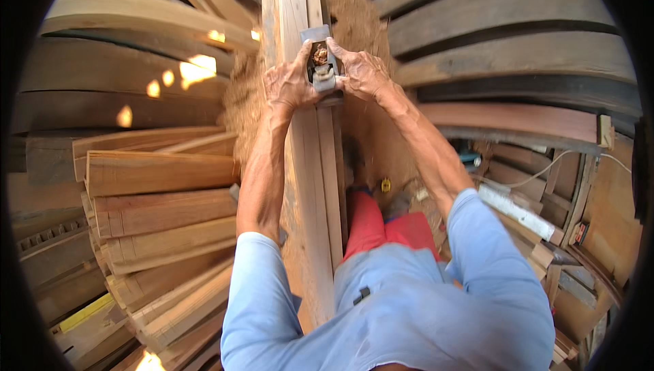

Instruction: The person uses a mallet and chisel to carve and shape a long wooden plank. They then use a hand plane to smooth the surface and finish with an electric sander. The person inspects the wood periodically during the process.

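Note:
Both arms reach forward to a hand plane point(325, 83) that sits on a long wooden board point(310, 187). My left hand point(289, 83) wraps the plane's left side, its thumb up along the body. On the right side my right hand point(364, 72) grips it in the same way. Curled wood shavings point(320, 54) fill the plane's open throat. The board lies lengthwise in front of me beside other narrow strips, on a wider timber point(300, 248). The plane's sole and blade edge are hidden.
Stacked cut boards point(163, 173) rise close on the left. Thick timber slabs point(504, 10) lie along the right. Shavings point(245, 109) heap on the floor on both sides of the bench. A yellow tape measure point(386, 185) is near my legs, and a pale cable point(524, 181) runs at the right.

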A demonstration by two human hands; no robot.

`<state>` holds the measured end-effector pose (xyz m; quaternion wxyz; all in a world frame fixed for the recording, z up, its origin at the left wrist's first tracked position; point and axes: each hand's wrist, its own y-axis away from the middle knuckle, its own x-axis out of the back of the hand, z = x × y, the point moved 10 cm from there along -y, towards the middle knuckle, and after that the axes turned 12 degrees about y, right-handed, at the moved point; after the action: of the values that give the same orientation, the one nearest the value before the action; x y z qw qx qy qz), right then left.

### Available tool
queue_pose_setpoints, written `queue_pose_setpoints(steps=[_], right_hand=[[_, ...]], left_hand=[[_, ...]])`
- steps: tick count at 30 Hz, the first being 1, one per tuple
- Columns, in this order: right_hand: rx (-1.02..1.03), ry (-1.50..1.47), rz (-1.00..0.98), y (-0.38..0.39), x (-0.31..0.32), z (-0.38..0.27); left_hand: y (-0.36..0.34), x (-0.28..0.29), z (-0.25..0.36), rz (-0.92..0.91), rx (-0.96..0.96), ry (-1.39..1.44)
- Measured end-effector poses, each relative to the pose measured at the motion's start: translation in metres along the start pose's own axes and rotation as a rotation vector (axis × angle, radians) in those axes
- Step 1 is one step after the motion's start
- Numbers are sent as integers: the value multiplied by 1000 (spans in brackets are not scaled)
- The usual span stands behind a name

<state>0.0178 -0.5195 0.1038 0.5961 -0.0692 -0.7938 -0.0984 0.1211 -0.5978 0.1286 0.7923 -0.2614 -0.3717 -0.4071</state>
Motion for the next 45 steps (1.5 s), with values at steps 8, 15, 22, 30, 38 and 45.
queue_pose_setpoints(steps=[8,15,22,30,38,45], right_hand=[[-68,-631,255,123,37,56],[-964,-940,-370,436,-180,160],[-1102,-819,-246,591,-179,201],[-1044,-582,-356,716,-231,272],[-1034,-415,-720,775,-250,262],[-1165,-620,-534,757,-243,268]], left_hand=[[112,122,23,552,65,-92],[382,-57,66,-66,1054,-82],[386,-74,90,42,847,-161],[411,-69,23,55,768,654],[426,-74,16,72,861,760],[425,-69,31,105,982,1058]])
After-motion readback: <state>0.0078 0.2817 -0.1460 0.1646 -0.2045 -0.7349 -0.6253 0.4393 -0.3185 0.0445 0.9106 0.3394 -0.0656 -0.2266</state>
